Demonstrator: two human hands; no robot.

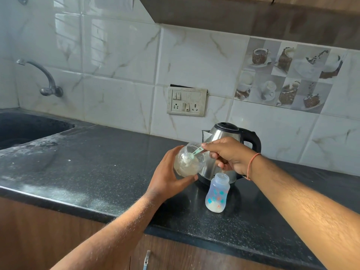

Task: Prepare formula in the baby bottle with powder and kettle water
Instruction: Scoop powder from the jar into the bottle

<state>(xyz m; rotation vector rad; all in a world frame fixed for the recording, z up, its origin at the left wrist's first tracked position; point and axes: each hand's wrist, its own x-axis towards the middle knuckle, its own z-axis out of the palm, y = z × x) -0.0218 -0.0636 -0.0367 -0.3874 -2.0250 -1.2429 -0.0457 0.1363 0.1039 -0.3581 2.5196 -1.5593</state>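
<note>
While the bottle (217,192) stood uncapped on the counter (97,172), close to its front edge and just in front of the kettle (224,133), I was still at the powder stage of the job. My left hand (167,176) was wrapped around the jar (188,162), fingers and thumb curled about its lower half, holding it tilted up off the counter with its mouth turned toward my other hand. My right hand (226,154) pinched the handle of the small green scoop (196,152) between thumb and fingertips, its bowl dipped inside the jar's mouth where the white powder lay heaped.

A pale layer already sat in the bottom of the bottle, so I judged that at least one scoop had gone in; how many the feed called for, I could not tell. The scoop looked to be either loading or just about to lift, and whether it carried a full measure was hidden by the jar's rim.

What was left seemed plain enough: carry this scoop across to the bottle's narrow neck without spilling, finish the count, set the jar down, then pour from the kettle. The kettle stood with its lid closed, toward the back of the counter near the wall, untouched by either hand. No teat or cap for the bottle was in sight, so closing and shaking it lay further off.
</note>
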